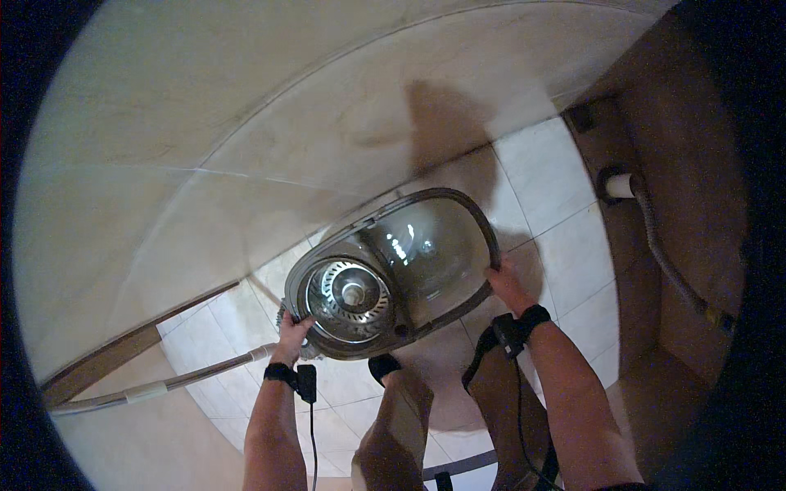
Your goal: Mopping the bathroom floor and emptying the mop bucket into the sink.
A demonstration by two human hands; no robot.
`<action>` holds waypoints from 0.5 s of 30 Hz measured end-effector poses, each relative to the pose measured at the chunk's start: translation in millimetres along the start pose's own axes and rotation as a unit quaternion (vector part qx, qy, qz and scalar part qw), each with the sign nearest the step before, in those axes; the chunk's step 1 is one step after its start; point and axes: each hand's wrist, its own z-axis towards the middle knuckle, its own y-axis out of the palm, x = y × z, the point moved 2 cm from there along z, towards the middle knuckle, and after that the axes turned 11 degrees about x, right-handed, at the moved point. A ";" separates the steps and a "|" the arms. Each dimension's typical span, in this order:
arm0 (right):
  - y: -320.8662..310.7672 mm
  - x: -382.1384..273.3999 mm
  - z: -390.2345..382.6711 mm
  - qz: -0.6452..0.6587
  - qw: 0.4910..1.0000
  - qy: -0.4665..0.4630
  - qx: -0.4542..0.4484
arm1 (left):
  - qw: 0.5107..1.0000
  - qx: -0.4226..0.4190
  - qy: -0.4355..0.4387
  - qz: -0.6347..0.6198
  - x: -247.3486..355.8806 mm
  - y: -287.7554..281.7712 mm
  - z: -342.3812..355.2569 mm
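Left hand [292, 334] gripping oval twin-tub appliance [442, 270] at its left end, right hand [508, 286] gripping the opposite end, slotted metal drum [354, 292] inside, tiled floor [577, 245] below.

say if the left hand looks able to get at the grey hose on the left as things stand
Probably yes: the left hand is close to the near end of the grey hose, with nothing visible between them. It would likely need to release the appliance first.
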 end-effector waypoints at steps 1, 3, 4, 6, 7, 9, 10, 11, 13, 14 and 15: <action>-4.5 -2.5 -4.0 0.002 1.000 -0.003 0.003 | 1.000 0.004 -0.003 0.031 -3.7 -1.8 0.8; -22.9 -3.2 -16.7 0.099 0.992 0.076 -0.019 | 0.998 -0.008 -0.011 0.056 24.7 12.5 -19.9; -32.4 -11.0 -26.8 0.098 0.992 0.075 -0.017 | 0.998 -0.009 -0.010 0.056 35.5 13.4 -31.3; -57.0 -62.3 -57.7 0.086 0.991 0.102 -0.013 | 0.998 -0.054 -0.013 0.036 55.6 11.0 -60.3; -67.8 -60.8 -68.6 0.084 0.991 0.101 -0.008 | 0.998 -0.051 0.010 0.035 64.4 12.0 -78.6; -87.0 -64.5 -93.6 0.064 0.995 0.059 -0.046 | 0.997 -0.046 0.016 0.059 68.6 4.2 -109.3; -94.4 -71.9 -106.2 0.049 0.995 0.082 -0.031 | 0.997 -0.052 0.034 0.053 71.8 1.1 -123.6; -106.1 -74.0 -118.8 0.051 0.995 0.082 -0.025 | 0.997 -0.058 -0.005 0.058 84.8 -2.8 -138.2; -133.6 -71.2 -147.6 0.096 0.981 0.163 -0.037 | 0.997 -0.067 0.014 0.020 101.1 -7.6 -171.2; -147.3 -90.1 -166.6 0.087 0.975 0.199 -0.033 | 0.996 -0.067 0.034 0.043 113.6 -11.9 -195.0; -161.1 -97.0 -184.5 0.088 0.975 0.200 -0.027 | 0.996 -0.071 0.014 0.044 121.0 -16.8 -216.2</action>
